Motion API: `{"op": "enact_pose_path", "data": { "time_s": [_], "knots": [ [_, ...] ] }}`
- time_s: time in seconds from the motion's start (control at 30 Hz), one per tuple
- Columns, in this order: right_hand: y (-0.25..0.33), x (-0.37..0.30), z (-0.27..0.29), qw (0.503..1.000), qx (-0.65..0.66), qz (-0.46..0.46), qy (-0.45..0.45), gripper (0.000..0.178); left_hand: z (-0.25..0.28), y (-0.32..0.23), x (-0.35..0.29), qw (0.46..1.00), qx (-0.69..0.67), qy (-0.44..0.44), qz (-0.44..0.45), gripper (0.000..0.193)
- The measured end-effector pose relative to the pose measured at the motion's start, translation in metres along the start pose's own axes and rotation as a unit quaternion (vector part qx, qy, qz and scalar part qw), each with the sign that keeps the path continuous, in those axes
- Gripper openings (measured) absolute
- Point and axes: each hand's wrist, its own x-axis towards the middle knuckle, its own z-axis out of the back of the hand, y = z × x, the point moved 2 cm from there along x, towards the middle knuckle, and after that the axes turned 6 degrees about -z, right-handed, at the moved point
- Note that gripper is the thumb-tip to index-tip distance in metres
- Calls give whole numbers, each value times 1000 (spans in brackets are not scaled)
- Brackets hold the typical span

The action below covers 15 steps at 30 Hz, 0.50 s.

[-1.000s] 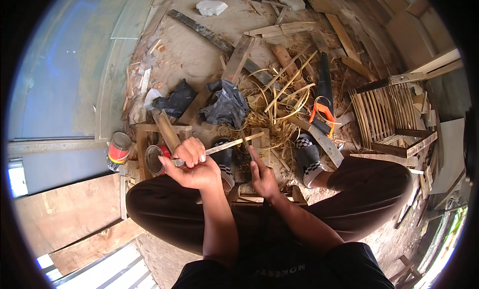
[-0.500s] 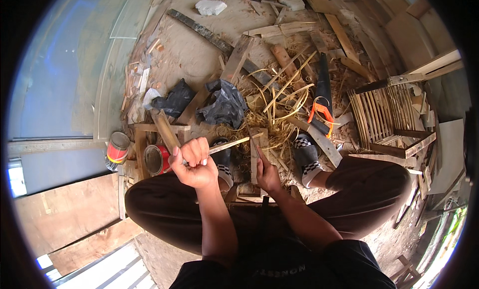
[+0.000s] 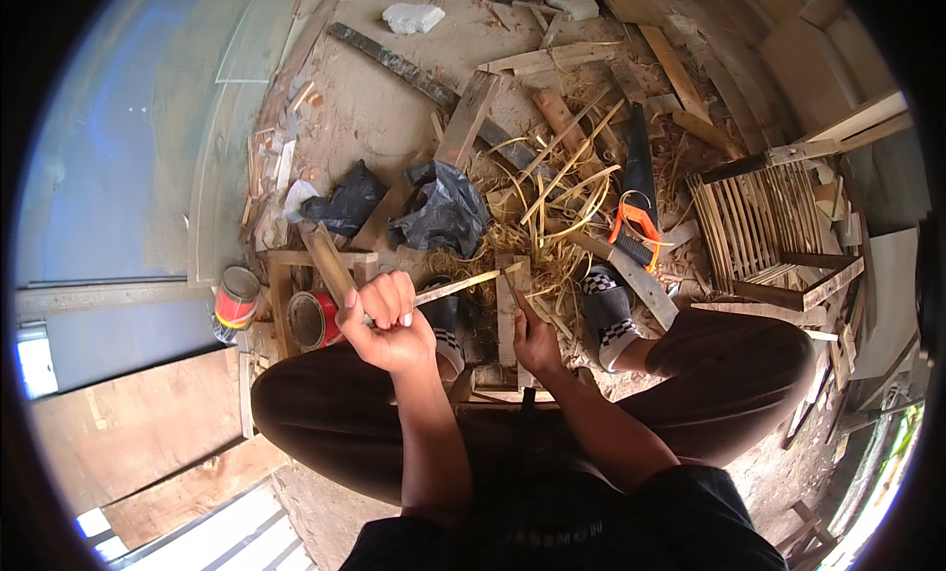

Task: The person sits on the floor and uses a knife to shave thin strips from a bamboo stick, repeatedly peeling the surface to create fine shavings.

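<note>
My left hand (image 3: 389, 325) is a closed fist round a bamboo strip (image 3: 461, 285). One thin length runs out to the right of the fist; a wider length slants up to the left, and my fingers hide how they join. In my right hand (image 3: 537, 344) is a knife (image 3: 519, 297) with a thin dark blade. The blade lies close to the strip's right end, over a wooden board (image 3: 507, 339) between my feet. I cannot tell whether the two touch.
Bamboo shavings (image 3: 562, 201) heap beyond my feet. Right of them lies a handsaw (image 3: 636, 221) with an orange handle. Black plastic bags (image 3: 443, 206) and red cans (image 3: 313, 320) are to the left. A slatted wooden frame (image 3: 764, 226) stands at the right.
My right hand has shifted slightly, and the knife's tip has dropped nearer to me, from beyond the strip to beside its end. My left hand keeps its grip, almost unmoved.
</note>
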Motion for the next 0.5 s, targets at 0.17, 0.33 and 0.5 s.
{"op": "enact_pose_path", "data": {
  "time_s": [0.17, 0.33, 0.5],
  "knots": [
    [55, -24, 16, 996, 11, 75, 38, 47, -3, 1, -5, 1000, 18, -12, -8, 49],
    [47, -18, 6, 987, 59, 146, 8, 45, -4, 4, -1, 1000, 17, -6, -9, 48],
    [-34, 10, -5, 998, -45, 33, -43, 48, -7, 2, 0, 1000, 7, -12, -10, 48]
  ]
}}
